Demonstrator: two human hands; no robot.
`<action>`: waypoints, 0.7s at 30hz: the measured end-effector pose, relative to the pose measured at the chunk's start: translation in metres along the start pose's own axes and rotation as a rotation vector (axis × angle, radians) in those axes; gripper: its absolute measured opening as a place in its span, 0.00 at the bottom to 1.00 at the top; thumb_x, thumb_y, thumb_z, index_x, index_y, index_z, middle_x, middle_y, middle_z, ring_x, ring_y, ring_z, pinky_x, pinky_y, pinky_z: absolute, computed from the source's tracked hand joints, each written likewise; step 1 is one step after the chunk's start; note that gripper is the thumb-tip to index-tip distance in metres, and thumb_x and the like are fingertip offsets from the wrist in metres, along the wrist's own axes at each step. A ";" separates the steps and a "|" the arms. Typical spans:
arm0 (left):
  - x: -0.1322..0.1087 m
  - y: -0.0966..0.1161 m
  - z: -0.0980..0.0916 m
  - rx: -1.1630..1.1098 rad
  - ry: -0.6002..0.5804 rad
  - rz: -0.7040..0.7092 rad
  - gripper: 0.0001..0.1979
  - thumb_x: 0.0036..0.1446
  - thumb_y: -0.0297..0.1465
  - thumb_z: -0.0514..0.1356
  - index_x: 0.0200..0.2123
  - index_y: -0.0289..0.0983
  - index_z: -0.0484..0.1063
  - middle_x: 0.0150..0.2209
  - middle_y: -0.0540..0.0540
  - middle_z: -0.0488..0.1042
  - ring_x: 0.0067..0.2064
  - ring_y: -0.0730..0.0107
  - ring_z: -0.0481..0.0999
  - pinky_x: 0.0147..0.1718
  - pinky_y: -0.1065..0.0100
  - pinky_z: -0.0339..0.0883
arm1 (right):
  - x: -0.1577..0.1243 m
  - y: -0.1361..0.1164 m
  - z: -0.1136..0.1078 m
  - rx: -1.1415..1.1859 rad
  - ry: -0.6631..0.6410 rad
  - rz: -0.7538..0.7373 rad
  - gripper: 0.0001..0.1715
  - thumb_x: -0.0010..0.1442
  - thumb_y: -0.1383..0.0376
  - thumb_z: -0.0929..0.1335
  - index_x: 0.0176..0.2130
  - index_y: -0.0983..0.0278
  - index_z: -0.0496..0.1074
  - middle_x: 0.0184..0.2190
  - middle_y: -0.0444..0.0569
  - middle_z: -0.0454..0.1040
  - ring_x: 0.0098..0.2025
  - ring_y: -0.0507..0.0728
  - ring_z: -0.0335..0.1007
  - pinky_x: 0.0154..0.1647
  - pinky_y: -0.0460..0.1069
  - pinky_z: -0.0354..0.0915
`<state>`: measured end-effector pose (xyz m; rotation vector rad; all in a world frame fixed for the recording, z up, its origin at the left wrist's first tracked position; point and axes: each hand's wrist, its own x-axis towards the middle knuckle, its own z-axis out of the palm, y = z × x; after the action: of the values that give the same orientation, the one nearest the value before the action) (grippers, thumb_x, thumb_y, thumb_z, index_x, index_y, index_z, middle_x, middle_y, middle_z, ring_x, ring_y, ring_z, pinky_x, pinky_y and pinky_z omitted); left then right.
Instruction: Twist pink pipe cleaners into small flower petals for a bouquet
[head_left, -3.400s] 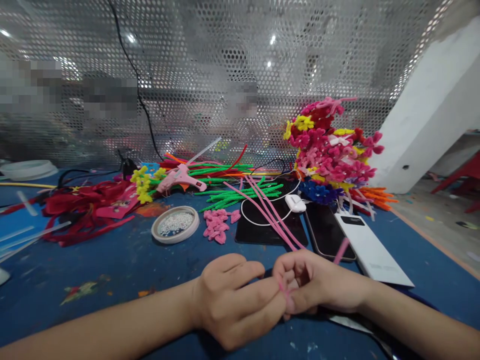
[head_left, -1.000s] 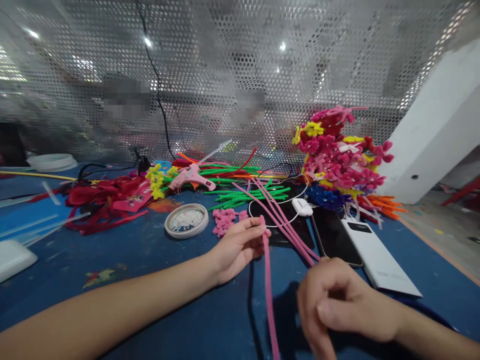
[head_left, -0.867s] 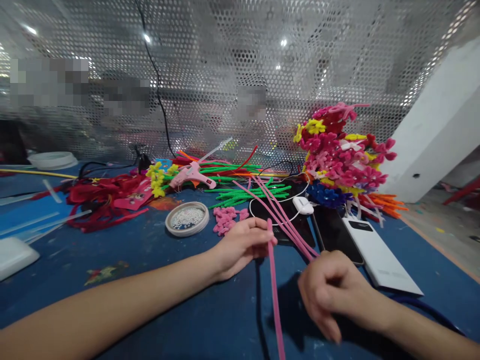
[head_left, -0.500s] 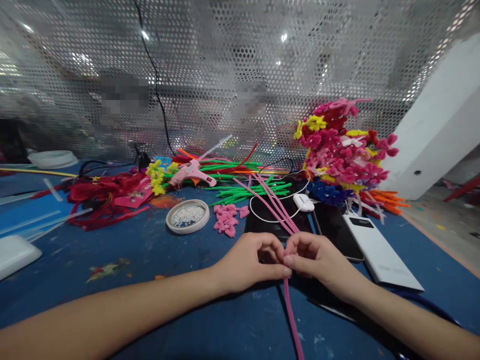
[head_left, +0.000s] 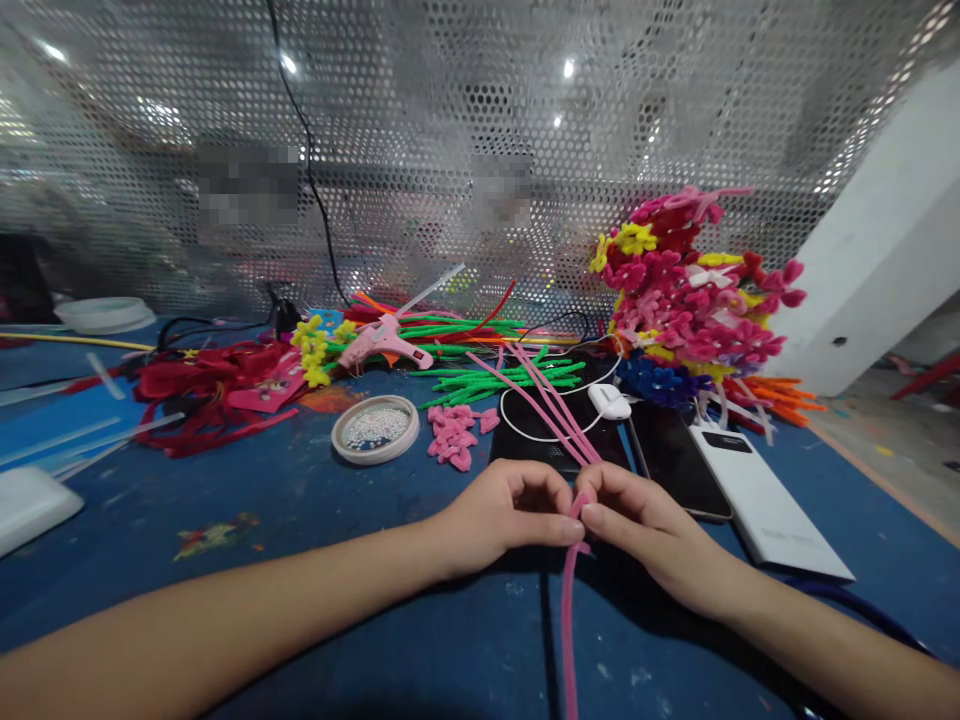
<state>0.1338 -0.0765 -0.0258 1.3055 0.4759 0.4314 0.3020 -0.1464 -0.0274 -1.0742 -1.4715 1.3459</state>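
A pink pipe cleaner [head_left: 569, 630] hangs from between my fingertips toward the near edge of the view, with a small bent part at its top. My left hand [head_left: 517, 512] pinches it from the left, thumb and forefinger together. My right hand [head_left: 637, 515] grips the bent top from the right, its fingertips almost touching the left ones. Just beyond the hands lie several loose pink pipe cleaners [head_left: 551, 400]. To the left sits a small pile of twisted pink pieces [head_left: 452, 437].
A round dish of beads [head_left: 375, 430], a pink glue gun [head_left: 385, 345] and green pipe cleaners [head_left: 495, 380] lie behind. At right are a white power bank [head_left: 780, 510], a dark phone [head_left: 679, 465], an earbud case [head_left: 609, 402] and fuzzy flowers [head_left: 682, 300]. Red ribbon [head_left: 202, 390] lies left.
The bent top of the pipe cleaner now shows between my fingertips, and its hanging end has swung left. My right hand has shifted slightly to the right.
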 end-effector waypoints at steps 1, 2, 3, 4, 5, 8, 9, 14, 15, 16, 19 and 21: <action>0.000 0.002 -0.001 -0.040 -0.013 0.000 0.09 0.43 0.29 0.67 0.25 0.33 0.69 0.25 0.52 0.72 0.27 0.78 0.69 0.30 0.74 0.60 | -0.001 0.000 0.000 -0.016 0.003 -0.025 0.12 0.61 0.58 0.63 0.32 0.63 0.62 0.28 0.41 0.60 0.31 0.49 0.55 0.33 0.45 0.55; 0.000 0.003 -0.001 -0.072 -0.021 0.001 0.09 0.43 0.29 0.67 0.25 0.33 0.69 0.25 0.52 0.72 0.27 0.78 0.69 0.30 0.75 0.59 | -0.002 0.000 0.001 -0.034 0.008 -0.046 0.11 0.62 0.58 0.62 0.32 0.63 0.61 0.28 0.41 0.59 0.31 0.50 0.54 0.33 0.45 0.55; 0.000 0.004 -0.002 -0.099 -0.024 0.005 0.10 0.44 0.29 0.67 0.25 0.33 0.68 0.25 0.51 0.72 0.27 0.78 0.69 0.30 0.75 0.59 | -0.003 0.000 0.001 -0.049 0.015 -0.065 0.11 0.63 0.59 0.62 0.32 0.62 0.60 0.28 0.41 0.59 0.31 0.50 0.54 0.33 0.45 0.55; 0.001 0.005 -0.003 -0.121 -0.024 0.013 0.10 0.44 0.29 0.67 0.25 0.33 0.68 0.25 0.51 0.72 0.28 0.78 0.69 0.30 0.75 0.59 | -0.004 0.000 0.002 -0.065 0.025 -0.081 0.10 0.63 0.59 0.61 0.32 0.62 0.60 0.29 0.41 0.58 0.31 0.50 0.53 0.33 0.45 0.55; 0.001 0.005 -0.003 -0.137 -0.022 0.023 0.10 0.44 0.29 0.67 0.26 0.33 0.68 0.26 0.51 0.72 0.28 0.78 0.70 0.30 0.75 0.59 | -0.004 0.000 0.002 -0.079 0.039 -0.099 0.10 0.64 0.60 0.60 0.31 0.62 0.59 0.29 0.42 0.58 0.31 0.50 0.53 0.33 0.45 0.56; 0.001 0.004 -0.003 -0.138 -0.024 0.035 0.10 0.45 0.30 0.66 0.26 0.33 0.67 0.27 0.50 0.72 0.30 0.76 0.70 0.31 0.74 0.59 | -0.004 0.003 0.003 -0.103 0.092 -0.157 0.09 0.63 0.62 0.61 0.31 0.61 0.58 0.30 0.42 0.59 0.31 0.50 0.55 0.32 0.45 0.57; 0.001 0.004 -0.002 -0.110 -0.015 0.036 0.10 0.46 0.30 0.66 0.26 0.33 0.67 0.27 0.50 0.72 0.29 0.77 0.69 0.30 0.74 0.59 | -0.004 0.004 0.004 -0.120 0.115 -0.172 0.09 0.63 0.63 0.61 0.31 0.61 0.58 0.30 0.42 0.60 0.31 0.50 0.55 0.32 0.45 0.58; 0.001 0.001 0.003 0.118 0.144 0.030 0.10 0.47 0.34 0.65 0.28 0.33 0.70 0.24 0.53 0.69 0.24 0.79 0.65 0.26 0.75 0.56 | -0.001 0.008 0.003 -0.184 0.274 -0.152 0.08 0.58 0.63 0.65 0.33 0.61 0.59 0.32 0.45 0.66 0.31 0.50 0.63 0.31 0.45 0.62; 0.001 0.001 0.003 0.143 0.163 0.022 0.10 0.47 0.35 0.65 0.28 0.33 0.70 0.23 0.53 0.69 0.24 0.79 0.65 0.26 0.75 0.57 | -0.001 0.008 0.003 -0.185 0.307 -0.140 0.08 0.57 0.62 0.66 0.34 0.61 0.60 0.32 0.45 0.67 0.31 0.50 0.65 0.30 0.45 0.63; 0.001 0.001 0.003 0.156 0.177 0.018 0.11 0.47 0.35 0.64 0.28 0.33 0.70 0.23 0.53 0.69 0.24 0.78 0.66 0.26 0.74 0.57 | -0.001 0.007 0.003 -0.193 0.335 -0.132 0.09 0.57 0.62 0.67 0.35 0.61 0.61 0.31 0.44 0.68 0.30 0.50 0.65 0.29 0.44 0.63; 0.002 0.003 0.002 0.150 0.217 0.026 0.10 0.48 0.34 0.64 0.27 0.32 0.71 0.21 0.53 0.69 0.23 0.79 0.66 0.25 0.74 0.58 | -0.001 0.005 0.003 -0.251 0.385 -0.116 0.09 0.55 0.60 0.68 0.35 0.61 0.66 0.26 0.43 0.69 0.27 0.49 0.66 0.27 0.44 0.64; 0.002 0.003 0.002 0.119 0.220 0.021 0.09 0.48 0.33 0.64 0.27 0.32 0.71 0.21 0.52 0.70 0.23 0.79 0.67 0.25 0.75 0.59 | -0.002 0.004 0.003 -0.276 0.396 -0.112 0.08 0.55 0.59 0.68 0.33 0.61 0.69 0.24 0.43 0.70 0.25 0.50 0.67 0.25 0.44 0.65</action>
<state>0.1364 -0.0761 -0.0224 1.3857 0.6806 0.5751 0.2995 -0.1492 -0.0317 -1.3241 -1.4148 0.8073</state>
